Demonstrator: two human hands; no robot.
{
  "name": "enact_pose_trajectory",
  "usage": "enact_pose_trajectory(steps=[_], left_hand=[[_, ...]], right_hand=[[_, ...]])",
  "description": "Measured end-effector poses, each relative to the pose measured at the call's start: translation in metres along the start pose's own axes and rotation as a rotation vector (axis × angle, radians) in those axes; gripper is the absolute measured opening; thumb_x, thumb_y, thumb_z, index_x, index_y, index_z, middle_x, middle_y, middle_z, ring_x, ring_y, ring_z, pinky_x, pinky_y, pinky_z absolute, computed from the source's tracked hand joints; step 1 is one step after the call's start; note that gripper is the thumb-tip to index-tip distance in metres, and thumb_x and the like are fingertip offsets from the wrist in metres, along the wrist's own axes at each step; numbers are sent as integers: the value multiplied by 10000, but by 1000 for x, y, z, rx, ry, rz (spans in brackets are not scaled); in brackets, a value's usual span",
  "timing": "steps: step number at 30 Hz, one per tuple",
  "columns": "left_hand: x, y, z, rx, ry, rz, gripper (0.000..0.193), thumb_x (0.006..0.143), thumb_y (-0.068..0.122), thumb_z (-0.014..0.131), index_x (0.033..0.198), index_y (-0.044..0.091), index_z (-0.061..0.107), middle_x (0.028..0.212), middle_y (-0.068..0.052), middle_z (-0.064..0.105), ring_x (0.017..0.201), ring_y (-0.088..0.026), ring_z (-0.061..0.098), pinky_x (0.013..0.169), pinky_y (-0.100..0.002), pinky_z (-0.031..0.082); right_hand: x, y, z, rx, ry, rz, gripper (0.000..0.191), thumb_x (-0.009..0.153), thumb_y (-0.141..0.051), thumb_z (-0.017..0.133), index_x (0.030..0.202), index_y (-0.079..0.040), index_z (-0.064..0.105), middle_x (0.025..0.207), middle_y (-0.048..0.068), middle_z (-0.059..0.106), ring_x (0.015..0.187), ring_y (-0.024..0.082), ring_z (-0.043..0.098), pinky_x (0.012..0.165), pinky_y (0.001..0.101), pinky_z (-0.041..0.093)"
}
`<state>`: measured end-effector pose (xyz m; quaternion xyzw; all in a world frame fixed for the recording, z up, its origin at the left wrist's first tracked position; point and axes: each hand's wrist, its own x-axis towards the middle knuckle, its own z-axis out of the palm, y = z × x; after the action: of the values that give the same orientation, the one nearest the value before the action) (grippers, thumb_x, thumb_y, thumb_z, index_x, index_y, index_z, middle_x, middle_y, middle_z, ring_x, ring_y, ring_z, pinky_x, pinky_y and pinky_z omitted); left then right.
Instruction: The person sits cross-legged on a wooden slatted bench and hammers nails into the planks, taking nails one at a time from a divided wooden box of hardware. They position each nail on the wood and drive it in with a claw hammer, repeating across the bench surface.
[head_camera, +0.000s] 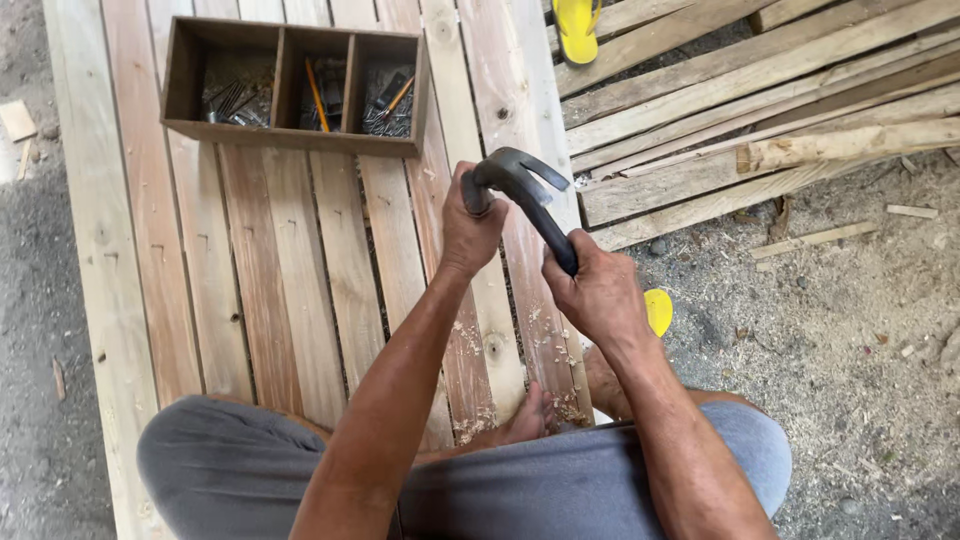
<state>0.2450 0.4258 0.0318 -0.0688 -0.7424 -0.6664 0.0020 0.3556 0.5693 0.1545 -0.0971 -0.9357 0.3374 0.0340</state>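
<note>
**Hammer held in both hands over the slatted platform**

Hammer (525, 195), dark metal with a curved claw head, sits above the right-hand boards of the wooden platform (250, 280), close to its right edge. The left hand (470, 220) wraps tight around the head end, just under the claw, while the right hand (597, 290) closes firmly on the lower handle, so the tool slants down from upper left to lower right between them. Both forearms reach in from the bottom of the view, over knees in grey shorts (500, 490).

Sawdust and wood shavings (545, 330) lie scattered on the boards under the hands, and a bare foot (525, 420) rests on the slats near them. Toward the platform's far edge stands a brown wooden box (295, 85) with three compartments: nails in the left and right ones, an orange pencil in the middle.

Off the right edge, loose planks (760, 110) are stacked on dusty ground. A yellow sandal (577, 28) lies on them at the top, and another yellow one (658, 310) peeks out beside the right hand.
</note>
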Motion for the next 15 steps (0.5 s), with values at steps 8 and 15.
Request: enact_pose_trajectory(steps=[8,15], left_hand=[[-6,-7,0,-77,-16,-14,278,829,-64,576,1038,115,542,807,29,491,681,-49,474,643,-263,470],[-9,-14,-8,-294,-34,22,324,801,-82,554,1049,113,484,1061,-33,594,912,-55,567,764,-252,550]], right_hand=[[-7,-13,-17,95,161,-115,236,964,-247,717,891,-44,620,533,79,583,465,160,632,458,357,481],[9,38,29,121,218,7,221,1013,-256,700,930,-69,615,575,79,623,492,178,649,455,371,492]])
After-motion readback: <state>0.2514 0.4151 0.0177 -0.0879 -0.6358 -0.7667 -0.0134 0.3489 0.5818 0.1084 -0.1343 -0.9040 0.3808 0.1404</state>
